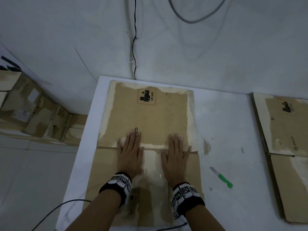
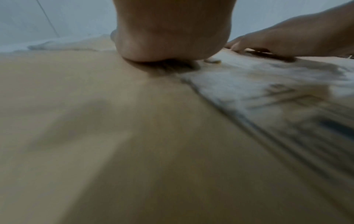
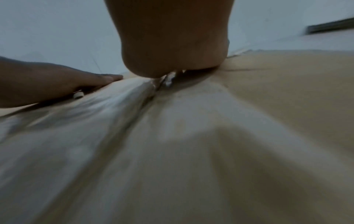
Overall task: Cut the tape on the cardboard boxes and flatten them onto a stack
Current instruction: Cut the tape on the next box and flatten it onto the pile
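Observation:
A flattened brown cardboard box (image 1: 150,114) lies on the white table (image 1: 225,130), with a printed battery warning label near its far end and clear tape along its middle. My left hand (image 1: 130,150) and my right hand (image 1: 176,152) both press flat on it, fingers straight, across the fold line. The left wrist view shows the heel of my left hand (image 2: 172,37) on the cardboard (image 2: 95,121); the right wrist view shows the heel of my right hand (image 3: 172,45) on taped cardboard (image 3: 249,106). A green-handled knife (image 1: 221,177) lies loose on the table, right of the box.
A second flattened box (image 1: 286,155) lies at the table's right edge. Several unflattened cardboard boxes (image 1: 33,114) sit on the floor at the left. Cables (image 1: 135,47) hang down the wall behind the table, and a dark cable (image 1: 58,209) trails near the front left corner.

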`<state>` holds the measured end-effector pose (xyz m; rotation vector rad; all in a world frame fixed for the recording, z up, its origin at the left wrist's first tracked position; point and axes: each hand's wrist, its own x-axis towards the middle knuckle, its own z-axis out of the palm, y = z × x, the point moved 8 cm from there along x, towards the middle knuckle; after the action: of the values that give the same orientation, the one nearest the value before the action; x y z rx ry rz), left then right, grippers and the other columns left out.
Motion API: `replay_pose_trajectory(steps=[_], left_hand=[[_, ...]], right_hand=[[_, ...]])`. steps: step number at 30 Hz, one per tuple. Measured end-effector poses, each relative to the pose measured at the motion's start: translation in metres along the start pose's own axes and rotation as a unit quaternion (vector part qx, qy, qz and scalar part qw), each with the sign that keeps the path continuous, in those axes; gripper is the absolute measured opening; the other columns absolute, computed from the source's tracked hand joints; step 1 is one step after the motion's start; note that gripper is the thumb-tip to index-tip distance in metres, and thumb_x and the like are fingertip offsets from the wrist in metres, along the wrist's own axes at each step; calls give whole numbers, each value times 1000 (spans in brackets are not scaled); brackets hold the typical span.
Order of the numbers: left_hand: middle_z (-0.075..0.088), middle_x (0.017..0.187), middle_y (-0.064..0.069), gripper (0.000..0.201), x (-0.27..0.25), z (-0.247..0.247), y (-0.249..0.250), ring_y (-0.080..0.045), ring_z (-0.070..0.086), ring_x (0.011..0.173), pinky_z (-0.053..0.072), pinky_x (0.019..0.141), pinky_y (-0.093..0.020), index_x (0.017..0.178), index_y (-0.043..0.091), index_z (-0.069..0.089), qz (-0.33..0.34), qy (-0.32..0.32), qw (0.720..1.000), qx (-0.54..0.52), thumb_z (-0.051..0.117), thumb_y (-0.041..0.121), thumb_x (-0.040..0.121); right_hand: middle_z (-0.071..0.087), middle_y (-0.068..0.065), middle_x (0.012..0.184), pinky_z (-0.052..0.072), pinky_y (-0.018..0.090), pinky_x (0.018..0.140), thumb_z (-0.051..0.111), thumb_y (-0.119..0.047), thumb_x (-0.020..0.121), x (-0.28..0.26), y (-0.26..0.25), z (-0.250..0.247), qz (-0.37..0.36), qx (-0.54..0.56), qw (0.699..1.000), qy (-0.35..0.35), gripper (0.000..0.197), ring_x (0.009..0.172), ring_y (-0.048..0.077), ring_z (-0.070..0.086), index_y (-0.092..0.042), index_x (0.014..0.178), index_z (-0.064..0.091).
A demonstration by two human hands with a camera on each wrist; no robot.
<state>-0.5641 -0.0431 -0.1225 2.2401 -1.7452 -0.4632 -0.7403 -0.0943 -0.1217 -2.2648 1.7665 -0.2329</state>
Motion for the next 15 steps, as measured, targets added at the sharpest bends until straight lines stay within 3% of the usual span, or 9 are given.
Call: replay_pose_trajectory(steps=[4,8,11,15], left_hand=[[11,161,-5,61,68,-2,0,-23,10,149,-2,118,-51,154,18,18,10,-12,1000,-2,10,47,100],[-6,161,2,67,143,-10,-11,-17,-5,148,-12,117,-49,154,23,3,3,-18,1000,-1,4,51,94],[1,161,3,67,180,-17,-17,-16,1,149,-8,118,-52,154,22,8,-3,-3,1000,9,5,51,94],[10,161,3,62,189,-16,-19,-14,7,149,-5,118,-51,154,22,14,1,22,1000,13,14,47,97]], right_hand=[[6,3,164,-7,51,121,19,-47,98,71,-14,7,-17,5,1000,-16,67,152,20,3,-17,157,11],[8,6,165,-5,51,121,12,-50,96,146,-23,10,-38,12,999,-25,69,152,21,3,-18,157,9],[8,5,165,-5,49,121,11,-51,95,183,-26,10,-37,4,999,-14,70,152,20,3,-20,157,11],[10,2,165,-4,48,121,15,-50,96,192,-28,11,-32,-11,999,5,67,152,18,5,-22,157,12]])
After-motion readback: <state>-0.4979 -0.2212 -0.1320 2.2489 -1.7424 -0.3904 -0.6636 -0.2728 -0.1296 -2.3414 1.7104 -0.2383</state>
